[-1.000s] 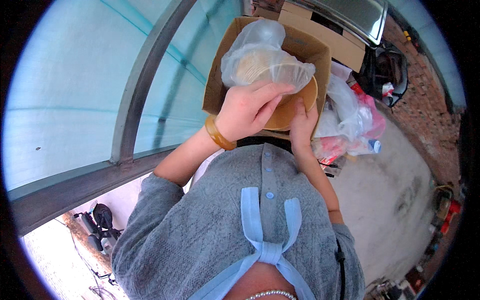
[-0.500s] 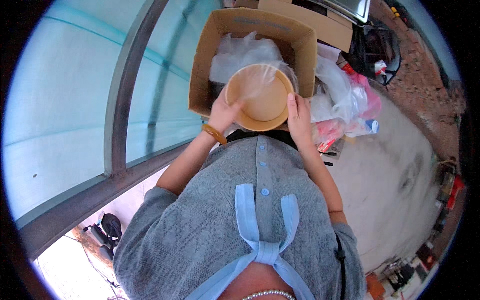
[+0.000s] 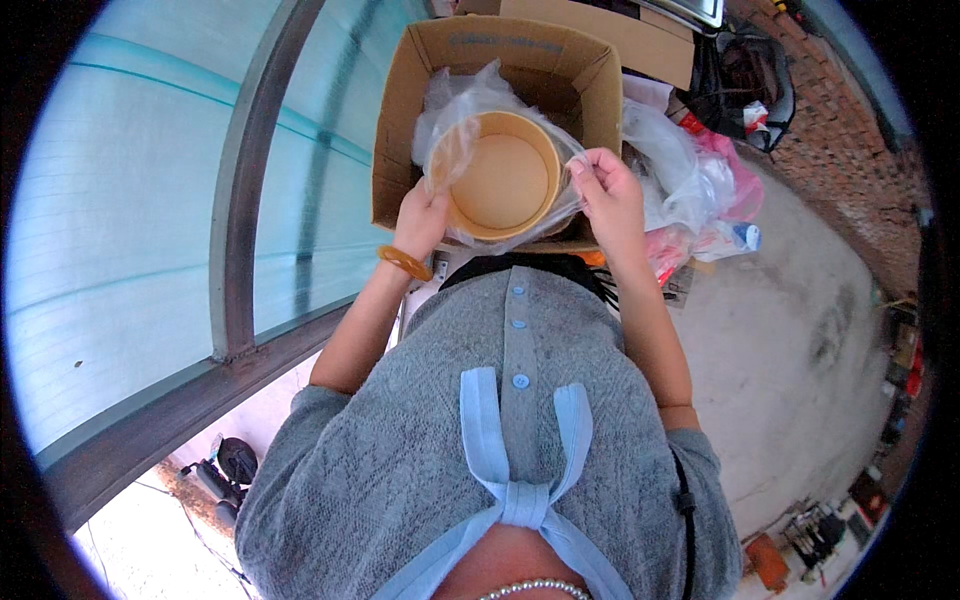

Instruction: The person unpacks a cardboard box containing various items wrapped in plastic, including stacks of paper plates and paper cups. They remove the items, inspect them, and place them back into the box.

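A round tan paper bowl (image 3: pixel 500 180) with a pale rim faces up, surrounded by a clear plastic bag (image 3: pixel 455 150). Both are over the open cardboard box (image 3: pixel 600 100). My left hand (image 3: pixel 422 215), below a yellow bangle (image 3: pixel 404 262), pinches the bag at the bowl's left side. On the right, my right hand (image 3: pixel 608 195) grips the bag's edge between thumb and fingers, a little apart from the bowl. More crumpled clear plastic lies in the box behind the bowl, and the bowl hides much of the box's inside.
Clear and pink plastic bags (image 3: pixel 705 180) are heaped right of the box. Behind it lies a flat cardboard piece (image 3: pixel 640 40); a black bag (image 3: pixel 745 85) stands at the far right. A metal frame post (image 3: pixel 245 200) with a translucent sheet is on the left.
The bowl has shifted slightly left and up. My right hand has come off the bowl's rim and drawn the bag's edge outward to the right; the bag now spreads around the bowl.
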Demonstrator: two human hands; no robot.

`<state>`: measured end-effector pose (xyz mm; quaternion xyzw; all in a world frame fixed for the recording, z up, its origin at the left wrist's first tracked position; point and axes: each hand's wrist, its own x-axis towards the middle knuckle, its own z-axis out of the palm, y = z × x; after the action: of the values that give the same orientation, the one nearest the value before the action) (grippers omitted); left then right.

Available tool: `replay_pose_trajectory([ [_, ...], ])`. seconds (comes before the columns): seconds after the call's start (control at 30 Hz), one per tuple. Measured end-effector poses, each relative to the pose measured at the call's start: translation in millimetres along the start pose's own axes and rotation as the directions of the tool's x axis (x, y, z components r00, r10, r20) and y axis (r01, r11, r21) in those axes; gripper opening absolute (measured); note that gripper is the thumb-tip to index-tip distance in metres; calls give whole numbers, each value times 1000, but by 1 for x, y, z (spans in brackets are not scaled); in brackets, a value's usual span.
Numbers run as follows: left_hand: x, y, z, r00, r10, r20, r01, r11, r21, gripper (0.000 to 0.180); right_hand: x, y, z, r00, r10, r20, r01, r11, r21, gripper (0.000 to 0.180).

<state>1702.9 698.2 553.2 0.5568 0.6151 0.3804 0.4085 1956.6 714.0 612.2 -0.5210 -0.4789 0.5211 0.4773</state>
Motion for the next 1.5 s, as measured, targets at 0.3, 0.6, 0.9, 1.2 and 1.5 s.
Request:
replay_pose_trajectory([
  [0.3,12,89,-25,954,276,-116,-252,949,191,15,-11,-82,-19,994,-42,105,-20,848,530,10],
  [0.6,23,195,-55,895,446,-12,-423,839,-342,26,-10,-151,-27,932,-359,47,304,846,438,14],
  [0.9,6,156,18,818,318,480,-35,860,-510,28,3,-98,-11,927,-260,272,226,963,149,27],
  [1.2,12,134,7,897,343,279,-304,937,-174,45,-3,-15,-35,969,-77,236,151,938,-313,19],
  [1.5,6,30,44,865,402,301,-479,840,255,55,17,6,-49,977,-141,161,189,918,-349,18],
])
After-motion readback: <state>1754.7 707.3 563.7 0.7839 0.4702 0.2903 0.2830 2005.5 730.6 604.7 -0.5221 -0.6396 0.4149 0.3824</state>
